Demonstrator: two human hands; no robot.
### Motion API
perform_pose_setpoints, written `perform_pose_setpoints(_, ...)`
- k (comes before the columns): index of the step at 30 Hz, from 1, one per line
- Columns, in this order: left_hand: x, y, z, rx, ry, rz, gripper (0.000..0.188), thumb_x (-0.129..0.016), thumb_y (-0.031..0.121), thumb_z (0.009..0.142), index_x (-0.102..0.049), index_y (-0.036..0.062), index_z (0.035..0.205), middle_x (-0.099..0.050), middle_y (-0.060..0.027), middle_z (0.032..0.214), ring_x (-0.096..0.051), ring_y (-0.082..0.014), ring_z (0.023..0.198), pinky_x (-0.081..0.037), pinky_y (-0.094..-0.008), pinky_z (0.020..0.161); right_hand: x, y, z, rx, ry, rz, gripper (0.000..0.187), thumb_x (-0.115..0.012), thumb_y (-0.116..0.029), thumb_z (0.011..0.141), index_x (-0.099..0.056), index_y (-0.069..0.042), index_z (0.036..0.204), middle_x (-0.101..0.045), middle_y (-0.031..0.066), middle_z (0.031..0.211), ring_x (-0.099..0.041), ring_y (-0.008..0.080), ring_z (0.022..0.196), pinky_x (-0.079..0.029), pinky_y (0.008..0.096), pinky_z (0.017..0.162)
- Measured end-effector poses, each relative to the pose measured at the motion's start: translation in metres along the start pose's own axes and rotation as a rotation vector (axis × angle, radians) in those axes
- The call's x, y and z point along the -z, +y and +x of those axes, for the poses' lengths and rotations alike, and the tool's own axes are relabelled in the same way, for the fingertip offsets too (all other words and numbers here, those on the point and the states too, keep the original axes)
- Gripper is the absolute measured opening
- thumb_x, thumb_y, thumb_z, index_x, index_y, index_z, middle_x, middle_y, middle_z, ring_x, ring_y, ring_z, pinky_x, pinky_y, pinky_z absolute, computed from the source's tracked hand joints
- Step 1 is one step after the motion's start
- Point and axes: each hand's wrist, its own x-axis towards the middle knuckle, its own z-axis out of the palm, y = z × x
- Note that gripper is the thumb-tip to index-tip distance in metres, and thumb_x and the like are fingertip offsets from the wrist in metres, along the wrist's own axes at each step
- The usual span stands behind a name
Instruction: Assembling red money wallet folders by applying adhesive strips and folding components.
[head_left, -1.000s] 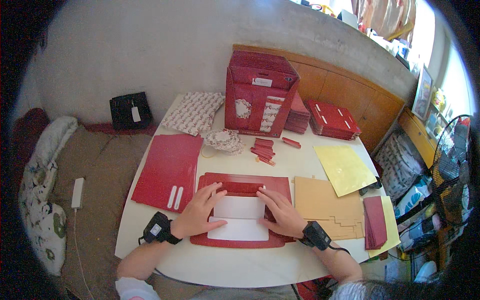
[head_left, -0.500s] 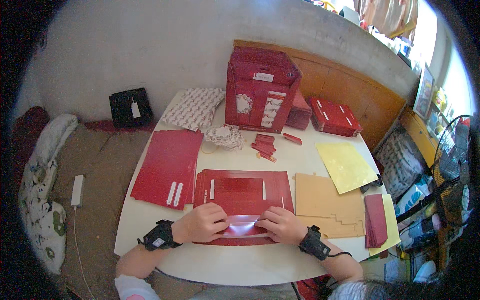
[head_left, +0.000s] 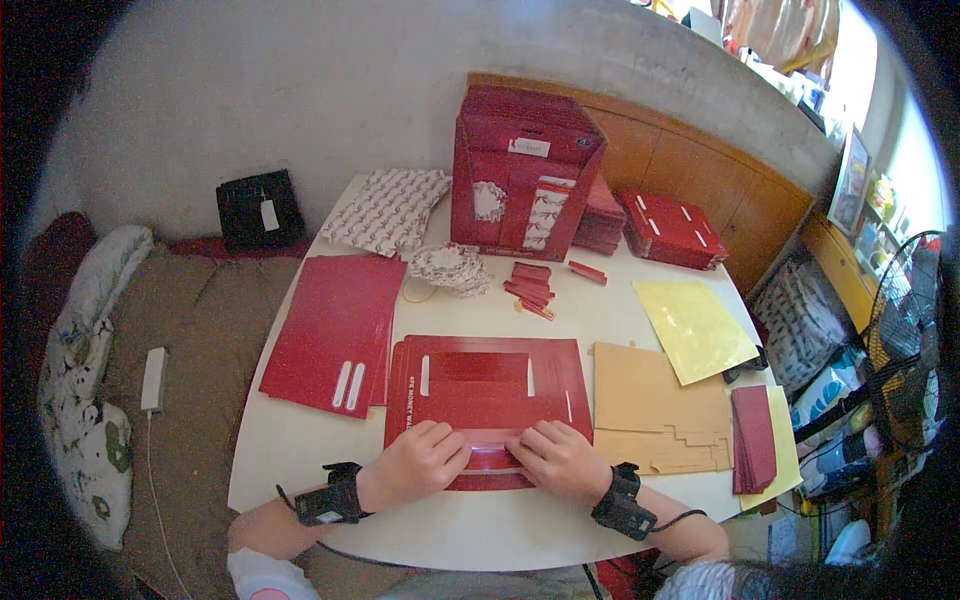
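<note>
Left hand [head_left: 422, 468]: glossy strip [head_left: 488, 452] pinched, left end
Right hand [head_left: 560, 462]: opposite end pinched, seemingly for evenness

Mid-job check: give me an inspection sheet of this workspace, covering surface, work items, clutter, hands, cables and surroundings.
Surface: white table with a rounded near edge.
Work items: red card, flat, with a shiny strip across its near part.
Clutter: red sheets at left; brown cardboard at right; tall red box at back.
Hands: left hand and right hand seem to pinch opposite ends of the strip.
Cables: dark cable by the right wrist; white cable off the table, left.
Surroundings: black fan at right; grey wall behind.
</note>
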Motion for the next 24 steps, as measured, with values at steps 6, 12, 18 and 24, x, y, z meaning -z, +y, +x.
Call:
perform_pose_setpoints(6,-0.001,0.001,0.001,0.112,-0.022,-0.099,0.027,-0.059,0.012,0.063,-0.06,-0.0004,0.086,-0.054,-0.0083,0.078,-0.054,-0.0232,0.076,-0.047,-0.0336,0.067,0.0,0.002,0.003,-0.045,0.019,0.104,0.029,-0.063,-0.009,0.063,-0.06,-0.002,0.091,-0.048,0.0066,0.077,-0.05,0.0227,0.073,-0.045,0.0334,0.065)
perform_pose_setpoints(12,-0.004,0.0,0.001,0.114,-0.008,-0.116,0.026,-0.061,0.013,0.063,-0.06,0.0,0.085,-0.053,-0.0086,0.077,-0.055,-0.0242,0.076,-0.047,-0.0347,0.068,-0.003,0.003,0.002,-0.053,0.023,0.129,0.024,-0.06,-0.009,0.066,-0.059,-0.002,0.088,-0.049,0.0079,0.079,-0.051,0.0236,0.075,-0.045,0.0343,0.067)
perform_pose_setpoints(18,-0.006,0.001,0.003,0.154,0.037,-0.147,0.021,-0.062,0.01,0.064,-0.061,0.0003,0.082,-0.054,-0.0102,0.076,-0.055,-0.0254,0.074,-0.046,-0.0357,0.068,-0.006,0.005,0.002,-0.075,0.04,0.163,0.022,-0.06,-0.007,0.067,-0.059,-0.002,0.088,-0.049,0.0084,0.078,-0.051,0.0242,0.075,-0.045,0.0345,0.066)
perform_pose_setpoints(24,-0.004,-0.001,0.006,0.313,0.163,-0.242,0.011,-0.062,0.008,0.069,-0.056,0.001,0.075,-0.052,-0.012,0.075,-0.054,-0.0271,0.071,-0.045,-0.0354,0.066,-0.009,0.009,0.001,-0.197,0.076,0.302,0.023,-0.062,-0.004,0.071,-0.057,0.0,0.093,-0.051,0.0104,0.077,-0.052,0.0256,0.072,-0.046,0.0351,0.063)
